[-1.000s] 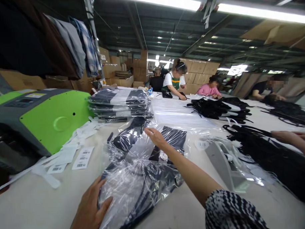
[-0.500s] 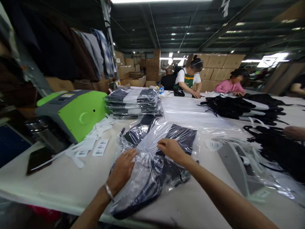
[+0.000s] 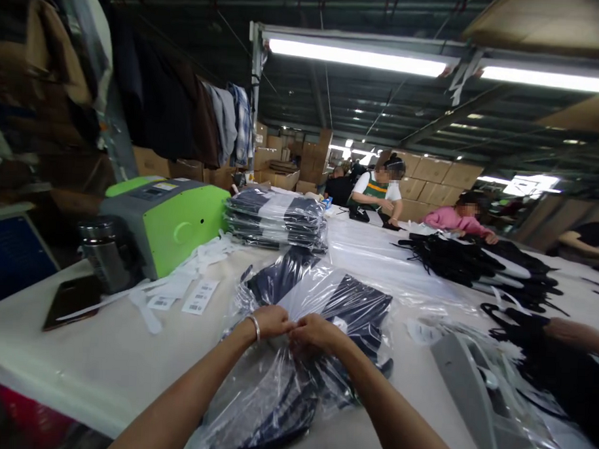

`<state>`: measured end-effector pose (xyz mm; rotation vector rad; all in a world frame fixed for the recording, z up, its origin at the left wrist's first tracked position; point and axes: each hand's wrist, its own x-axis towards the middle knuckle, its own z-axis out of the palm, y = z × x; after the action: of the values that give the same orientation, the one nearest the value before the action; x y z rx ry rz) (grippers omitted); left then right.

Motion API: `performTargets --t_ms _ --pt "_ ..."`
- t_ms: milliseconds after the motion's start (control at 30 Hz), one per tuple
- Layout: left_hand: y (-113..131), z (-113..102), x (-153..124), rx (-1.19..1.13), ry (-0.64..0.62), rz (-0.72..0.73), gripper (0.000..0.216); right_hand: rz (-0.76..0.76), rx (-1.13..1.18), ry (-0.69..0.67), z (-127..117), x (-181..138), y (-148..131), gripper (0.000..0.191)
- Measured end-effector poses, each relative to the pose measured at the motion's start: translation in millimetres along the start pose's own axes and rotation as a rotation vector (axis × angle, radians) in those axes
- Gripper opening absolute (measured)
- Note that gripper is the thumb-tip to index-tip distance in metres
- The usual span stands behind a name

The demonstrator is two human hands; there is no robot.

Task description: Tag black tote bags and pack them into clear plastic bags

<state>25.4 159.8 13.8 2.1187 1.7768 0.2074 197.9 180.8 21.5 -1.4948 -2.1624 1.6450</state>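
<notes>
Both hands, left hand (image 3: 271, 320) and right hand (image 3: 313, 331), pinch the plastic bag (image 3: 321, 297) mid-frame; best keep the film taut and flat on the worktop (image 3: 103, 362).

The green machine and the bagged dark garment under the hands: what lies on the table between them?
In the head view, white barcode labels and paper strips lie scattered between the green machine and the bagged garment.

Clear plastic bag (image 3: 294, 375) under both hands: thin film, glossy, v. crinkled, w/ dark matt cloth inside. Counter (image 3: 103, 355): pale, smooth, matt. Green machine (image 3: 181, 223): smooth hard plastic, slight sheen. Flask (image 3: 98, 250): brushed metal, shiny. Labels (image 3: 200, 296): white paper, matt. Stacked packs (image 3: 275, 217): same glossy film over dark cloth.
</notes>
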Motion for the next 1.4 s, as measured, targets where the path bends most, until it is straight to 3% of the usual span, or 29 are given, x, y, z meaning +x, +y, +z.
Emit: performTargets --t_ms 200,367,567,800,967,1067,1167,1233,1300,1400 --pt "-6 11 0 -0.212 0.000 -0.032 0.034 -0.019 0.217 -0.135 -10 -3 3 0.023" --pt "-6 15 -11 -0.365 0.048 -0.002 0.052 0.041 0.455 -0.191 -11 1 5 0.040" --pt "-10 14 -20 -0.543 0.021 0.016 0.049 -0.031 0.529 -0.105 5 0 14 0.023" --pt "-4 -11 -39 -0.733 -0.033 0.154 0.037 -0.042 0.583 -0.121 8 -6 12 0.050" --pt "-1 -27 -77 -0.743 -0.046 0.255 0.018 -0.080 0.619 -0.179 3 -24 7 0.047" --pt "-7 -26 -113 -0.643 0.001 0.245 0.009 -0.153 0.459 -0.302 13 -45 1 0.045" --pt "-24 -28 -149 -0.424 0.085 0.188 0.009 -0.268 0.069 -0.402 27 -74 -2 0.046" --pt "-43 -35 -170 -0.324 0.136 0.126 0.015 -0.335 -0.204 -0.368 34 -97 3 0.044" --pt "-68 -47 -188 -0.312 0.190 0.044 0.024 -0.360 -0.438 -0.354 39 -120 19 0.031" --pt "-108 -58 -212 -0.356 0.327 -0.120 0.035 -0.246 -0.486 -0.259 49 -154 56 0.016"
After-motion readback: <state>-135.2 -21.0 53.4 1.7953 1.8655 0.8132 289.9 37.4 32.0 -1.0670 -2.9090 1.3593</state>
